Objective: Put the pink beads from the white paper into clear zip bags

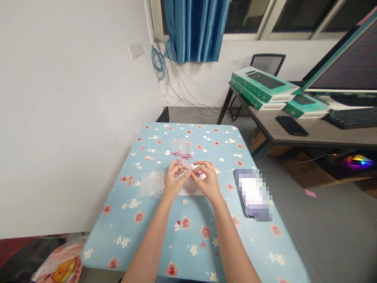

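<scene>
My left hand (176,179) and my right hand (207,177) meet over the middle of the table, fingers bent and tips pinched together. Between them is a small clear plastic bag (185,162), partly hidden by the fingers. Under my hands lies a white sheet (188,191), with some pink beads (200,173) showing beside my right fingers. Just beyond, more pink beads (182,155) lie by the open end of another clear bag (181,146). A stack of clear plastic bags (150,184) rests left of my left hand.
A phone (253,194), its screen blurred out, lies at the right of the flowered tablecloth (185,243). Green keyboard boxes (262,88), a dark phone (291,125) and a keyboard (353,117) are on the desk at right. A wall (73,118) borders the left side.
</scene>
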Available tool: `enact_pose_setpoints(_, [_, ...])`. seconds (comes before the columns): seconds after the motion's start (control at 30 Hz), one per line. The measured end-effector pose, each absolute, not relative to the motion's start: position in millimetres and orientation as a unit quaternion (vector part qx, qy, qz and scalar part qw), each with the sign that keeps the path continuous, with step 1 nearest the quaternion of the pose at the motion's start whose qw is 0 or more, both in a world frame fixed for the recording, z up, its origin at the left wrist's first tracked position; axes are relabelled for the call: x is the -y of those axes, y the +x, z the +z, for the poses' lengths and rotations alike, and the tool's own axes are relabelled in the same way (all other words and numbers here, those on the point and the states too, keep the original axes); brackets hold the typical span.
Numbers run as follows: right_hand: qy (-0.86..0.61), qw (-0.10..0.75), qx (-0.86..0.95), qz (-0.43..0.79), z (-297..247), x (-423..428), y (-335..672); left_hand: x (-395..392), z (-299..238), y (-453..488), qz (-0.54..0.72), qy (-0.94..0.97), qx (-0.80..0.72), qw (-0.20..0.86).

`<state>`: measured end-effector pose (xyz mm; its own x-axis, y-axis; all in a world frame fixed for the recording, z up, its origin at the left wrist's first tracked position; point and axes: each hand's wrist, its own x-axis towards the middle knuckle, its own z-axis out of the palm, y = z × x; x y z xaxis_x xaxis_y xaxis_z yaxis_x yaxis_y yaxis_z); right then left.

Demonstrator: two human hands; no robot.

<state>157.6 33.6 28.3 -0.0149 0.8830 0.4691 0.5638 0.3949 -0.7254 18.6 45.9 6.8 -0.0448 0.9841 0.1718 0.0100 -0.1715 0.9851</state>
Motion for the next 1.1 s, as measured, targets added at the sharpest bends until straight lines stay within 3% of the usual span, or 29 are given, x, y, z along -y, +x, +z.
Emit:
enact_pose_setpoints(0.37, [-0.52,0.453,0.709,0.147,27.2,-32.6,153.0,-41.4,7.3,20.4,0.551,0.549,-0.491,0.394])
enact_pose_setpoints(0.87, [-0.523,0.452,0.688,0.221,33.4,-30.0,158.0,-42.7,6.1,16.9,0.554,0.562,-0.496,0.363])
enact_pose_setpoints(1.1, [-0.529,0.453,0.689,0.2,32.5,-31.2,159.1,-41.2,5.9,15.9,0.532,0.632,-0.502,0.256])
